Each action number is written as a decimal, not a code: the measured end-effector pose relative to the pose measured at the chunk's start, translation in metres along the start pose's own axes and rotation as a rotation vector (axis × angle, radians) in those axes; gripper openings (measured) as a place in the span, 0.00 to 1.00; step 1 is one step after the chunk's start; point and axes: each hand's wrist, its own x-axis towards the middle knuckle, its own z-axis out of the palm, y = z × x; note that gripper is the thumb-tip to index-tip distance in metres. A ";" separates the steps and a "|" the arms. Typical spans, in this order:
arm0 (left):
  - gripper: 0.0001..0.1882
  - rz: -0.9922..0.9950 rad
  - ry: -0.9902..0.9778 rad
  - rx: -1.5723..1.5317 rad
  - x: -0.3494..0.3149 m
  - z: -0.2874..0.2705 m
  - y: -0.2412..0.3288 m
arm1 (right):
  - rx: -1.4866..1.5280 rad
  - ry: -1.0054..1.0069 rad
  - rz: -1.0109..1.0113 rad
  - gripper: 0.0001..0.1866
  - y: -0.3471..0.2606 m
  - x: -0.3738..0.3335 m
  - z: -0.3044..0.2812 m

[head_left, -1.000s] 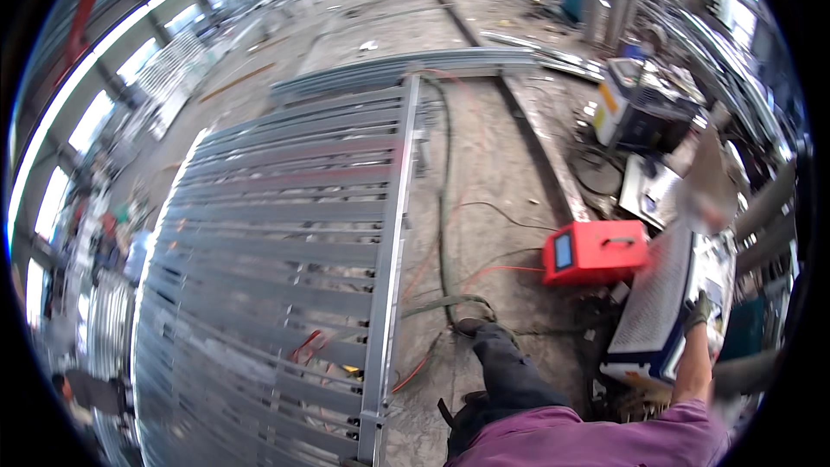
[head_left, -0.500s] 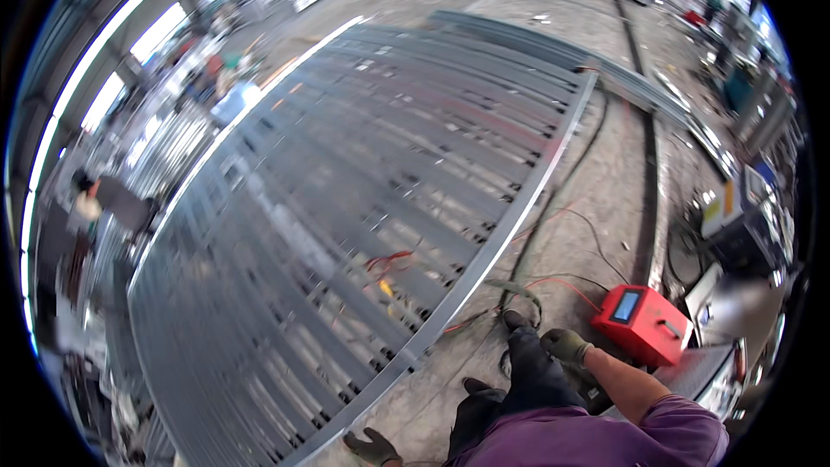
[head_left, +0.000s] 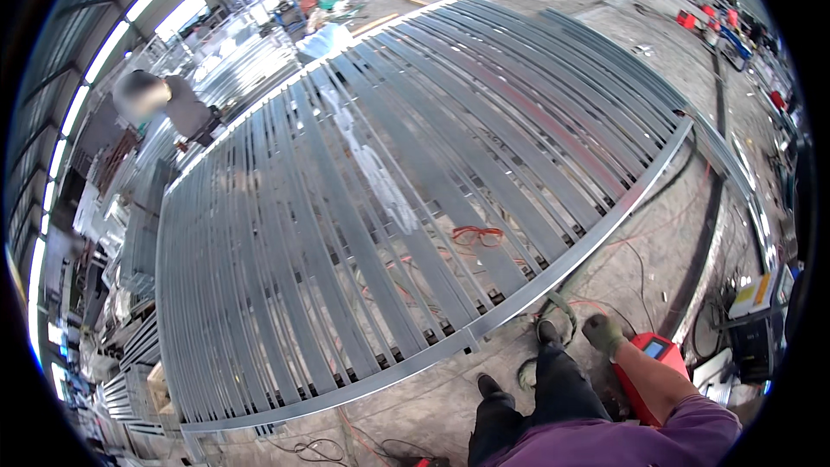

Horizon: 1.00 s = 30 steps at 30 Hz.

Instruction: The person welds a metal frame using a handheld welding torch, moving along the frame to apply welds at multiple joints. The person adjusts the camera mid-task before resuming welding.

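A wide workshop hall with a dusty concrete floor (head_left: pixel 674 238) spreads out under bright windows (head_left: pixel 181 15) along the left. A large slatted metal frame (head_left: pixel 450 347) fills the middle, its long near rail running just in front of the wearer's shoes (head_left: pixel 488 385). On the slats, near that rail, lies a red looped item (head_left: pixel 478 229), too small to identify. Beyond the far left edge, a co-worker (head_left: pixel 188 106) leans forward.

The right hand (head_left: pixel 603 335), in a drab glove, hangs near the rail with its fingers curled in; nothing shows in it, but I cannot tell whether the palm is empty. The left hand is out of sight, so its state cannot be told. Just beside the right wrist, partly hidden by the forearm, a red box (head_left: pixel 647 380) with a small screen stands on the floor.

The likeliest trouble is underfoot: a greenish hose (head_left: pixel 566 320) lies right by the forward shoe, and a thin dark cable (head_left: pixel 641 277) loops beyond it, so a careless step could snag either one and perhaps tug whatever it feeds. The gaps between slats might also let a small item drop through if it were nudged.
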 end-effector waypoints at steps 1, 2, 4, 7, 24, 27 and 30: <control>0.30 -0.005 -0.002 -0.013 0.004 0.000 0.002 | 0.092 0.061 -0.076 0.17 -0.054 0.017 -0.017; 0.30 -0.004 0.011 -0.031 0.009 -0.002 0.006 | 0.190 0.123 -0.162 0.16 -0.108 0.031 -0.033; 0.30 -0.005 0.032 -0.055 0.025 -0.008 0.022 | 0.259 0.214 -0.260 0.16 -0.176 0.075 -0.042; 0.30 -0.028 0.014 -0.090 0.041 -0.006 0.040 | 0.111 0.396 -0.470 0.19 -0.215 0.164 -0.013; 0.29 -0.316 -0.174 -0.221 -0.053 0.047 -0.065 | -0.258 0.212 -0.562 0.17 -0.268 0.269 0.013; 0.29 0.040 -0.315 0.146 -0.090 0.082 -0.133 | -0.110 0.191 -0.684 0.12 -0.251 0.278 0.030; 0.30 -0.068 -0.237 -0.005 -0.096 0.076 -0.140 | 0.002 0.124 -0.839 0.07 -0.251 0.234 0.034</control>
